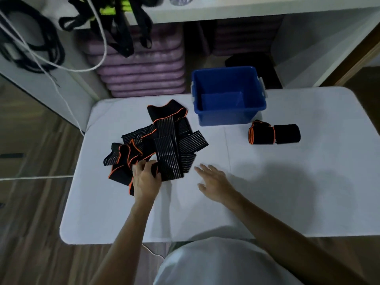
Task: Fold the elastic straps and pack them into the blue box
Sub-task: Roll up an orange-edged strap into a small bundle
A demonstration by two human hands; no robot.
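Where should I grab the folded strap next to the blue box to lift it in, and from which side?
Take the folded strap across its middle from above, fingers on its near and far long sides. It lies flat as a sideways bundle on the table, its orange-edged end leftward, so a grip at the middle probably keeps the folds closed. The blue box stands just behind-left.
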